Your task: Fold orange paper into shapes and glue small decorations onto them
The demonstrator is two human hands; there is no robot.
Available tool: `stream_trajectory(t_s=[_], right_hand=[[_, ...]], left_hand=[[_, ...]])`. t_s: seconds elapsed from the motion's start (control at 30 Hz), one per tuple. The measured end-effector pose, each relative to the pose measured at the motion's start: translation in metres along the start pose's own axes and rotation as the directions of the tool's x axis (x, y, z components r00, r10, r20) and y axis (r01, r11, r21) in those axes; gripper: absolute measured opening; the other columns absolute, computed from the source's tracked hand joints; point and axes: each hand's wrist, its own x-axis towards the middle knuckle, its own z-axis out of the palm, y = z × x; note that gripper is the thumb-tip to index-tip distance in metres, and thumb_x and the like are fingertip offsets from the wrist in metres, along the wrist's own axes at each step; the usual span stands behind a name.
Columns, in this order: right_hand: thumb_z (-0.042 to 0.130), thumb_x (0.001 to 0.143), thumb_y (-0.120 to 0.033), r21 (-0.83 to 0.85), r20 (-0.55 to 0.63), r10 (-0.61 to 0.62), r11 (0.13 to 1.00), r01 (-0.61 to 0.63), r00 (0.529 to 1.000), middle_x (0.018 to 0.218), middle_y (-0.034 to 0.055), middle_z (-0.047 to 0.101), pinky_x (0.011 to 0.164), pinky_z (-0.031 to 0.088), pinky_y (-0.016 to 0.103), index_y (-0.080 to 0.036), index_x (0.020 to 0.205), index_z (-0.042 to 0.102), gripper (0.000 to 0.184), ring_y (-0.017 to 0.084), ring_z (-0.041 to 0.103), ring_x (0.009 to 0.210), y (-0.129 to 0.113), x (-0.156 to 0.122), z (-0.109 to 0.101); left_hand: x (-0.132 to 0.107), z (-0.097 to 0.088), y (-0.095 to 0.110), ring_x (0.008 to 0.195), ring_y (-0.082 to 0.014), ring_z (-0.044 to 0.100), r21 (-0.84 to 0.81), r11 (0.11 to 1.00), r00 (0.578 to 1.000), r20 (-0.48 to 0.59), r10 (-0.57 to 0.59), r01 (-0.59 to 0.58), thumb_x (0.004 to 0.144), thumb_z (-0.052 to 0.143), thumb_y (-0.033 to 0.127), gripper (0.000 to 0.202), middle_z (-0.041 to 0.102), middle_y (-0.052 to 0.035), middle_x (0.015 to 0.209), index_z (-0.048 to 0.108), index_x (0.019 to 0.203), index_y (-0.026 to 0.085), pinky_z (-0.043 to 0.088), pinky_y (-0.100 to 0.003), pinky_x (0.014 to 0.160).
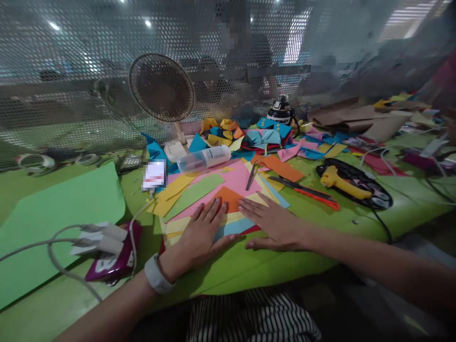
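My left hand (203,228) lies flat with fingers stretched out on a piece of folded orange paper (229,198). From the other side my right hand (276,223) rests on the same orange paper, its fingers also extended. Between the hands the paper forms a peak pointing away from me. Under it is a pile of coloured sheets, with pink paper (210,194) and light blue paper (233,227) showing. Beyond my right hand are dark tweezers (251,176) and a long dark tool with an orange handle (317,197).
A yellow glue gun (344,183) sits on a black tray (383,199) at right. Behind the pile are a clear bottle (204,160), folded paper pieces (263,137) and a fan (162,88). At left, a purple power strip (110,266) with cables lies beside a green sheet (67,213).
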Motion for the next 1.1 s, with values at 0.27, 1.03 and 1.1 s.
stream_trajectory(t_s=[0.27, 1.03, 1.1], right_hand=[[0.030, 0.085, -0.071, -0.091, -0.080, 0.060, 0.994, -0.067, 0.995, 0.150, 0.0160, 0.026, 0.115, 0.009, 0.049, -0.010, 0.147, 0.021, 0.087, 0.026, 0.021, 0.140, 0.023, -0.025, 0.007], [0.032, 0.089, -0.063, -0.174, -0.121, -0.022, 0.985, 0.001, 0.992, 0.150, 0.0146, 0.026, 0.112, 0.020, 0.052, -0.012, 0.148, 0.017, 0.079, 0.028, 0.023, 0.139, 0.035, -0.027, 0.027], [0.033, 0.089, -0.062, -0.172, -0.111, -0.019, 0.985, 0.000, 0.994, 0.151, 0.0142, 0.024, 0.113, 0.019, 0.052, -0.013, 0.148, 0.018, 0.079, 0.028, 0.023, 0.139, 0.036, -0.028, 0.029]], left_hand=[[-0.003, -0.007, 0.002, 0.142, -0.0259, 0.008, -0.021, 1.000, 0.999, 0.041, 0.013, -0.012, 0.089, 0.021, 0.067, 0.080, 0.014, -0.0138, 0.153, 0.016, 0.148, 0.012, 0.011, -0.045, 0.114], [0.025, -0.010, 0.063, 0.141, -0.0280, 0.017, -0.044, 0.997, 0.992, -0.101, -0.069, 0.065, 0.079, 0.012, 0.079, 0.100, 0.030, -0.0192, 0.148, 0.027, 0.143, 0.003, 0.008, -0.045, 0.114], [0.032, 0.000, 0.068, 0.140, -0.0297, 0.020, -0.068, 0.996, 0.995, -0.078, -0.055, 0.050, 0.076, 0.014, 0.081, 0.105, 0.029, -0.0211, 0.148, 0.026, 0.143, 0.001, 0.011, -0.045, 0.113]])
